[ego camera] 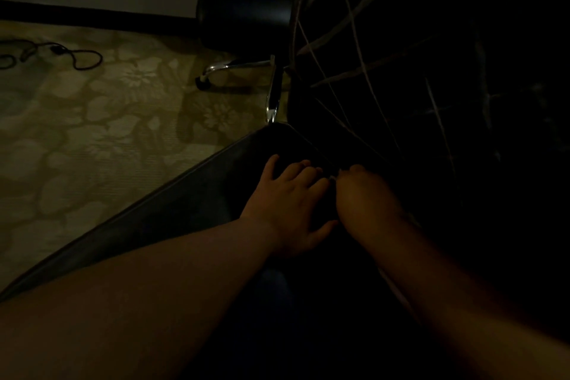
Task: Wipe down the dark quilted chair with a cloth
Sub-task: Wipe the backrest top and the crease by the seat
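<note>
In the dim view I saw the dark quilted chair [197, 203] with its smooth, piped seat edge running from lower left up to mid-frame, its stitched back rising at right. My left hand [290, 203] lay flat on the seat, fingers spread. My right hand [364, 197] curled just beside it; I could not tell what it held. A chrome-legged chair [243, 9] stood on the floral carpet [92, 133].

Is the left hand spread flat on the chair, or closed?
Spread: the left hand lies with straight fingers apart on the dark chair seat.
</note>
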Available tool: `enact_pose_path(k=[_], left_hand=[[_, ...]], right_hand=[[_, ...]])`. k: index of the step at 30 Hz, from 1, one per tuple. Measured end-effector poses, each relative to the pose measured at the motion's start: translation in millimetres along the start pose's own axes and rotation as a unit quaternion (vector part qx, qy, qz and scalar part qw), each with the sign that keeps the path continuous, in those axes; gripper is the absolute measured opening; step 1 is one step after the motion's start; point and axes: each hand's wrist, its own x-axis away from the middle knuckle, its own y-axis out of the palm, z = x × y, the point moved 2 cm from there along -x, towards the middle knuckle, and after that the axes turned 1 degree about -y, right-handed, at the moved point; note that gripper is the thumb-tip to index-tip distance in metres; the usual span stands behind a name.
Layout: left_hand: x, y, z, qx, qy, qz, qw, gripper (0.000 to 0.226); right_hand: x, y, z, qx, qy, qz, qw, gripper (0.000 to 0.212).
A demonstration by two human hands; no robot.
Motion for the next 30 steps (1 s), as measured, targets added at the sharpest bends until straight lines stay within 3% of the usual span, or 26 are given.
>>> enact_pose_path(k=[8,12,19,22,30], left_hand=[[-12,-17,-36,-0.045,0.007,-0.086,0.995,0.076],[-11,-11,-37,-0.042,-0.001,-0.062,0.997,0.079],[-11,-7,-38,-0.038,-0.01,-0.046,0.998,0.081],[-12,-6,-39,-0.041,-0.01,-0.046,0.998,0.08],[-12,-6,-38,-0.048,-0.007,-0.038,0.998,0.082]], right_hand=[[1,5,3,-0.034,0.007,-0.037,0.999,0.036],[13,7,5,-0.009,-0.062,0.087,0.994,0.021],[-6,-4,-11,0.02,-0.028,0.047,0.998,0.028],[-20,-13,-25,0.03,-0.029,0.082,0.996,0.03],[-3,-5,-15,0.042,-0.039,-0.044,0.997,0.031]])
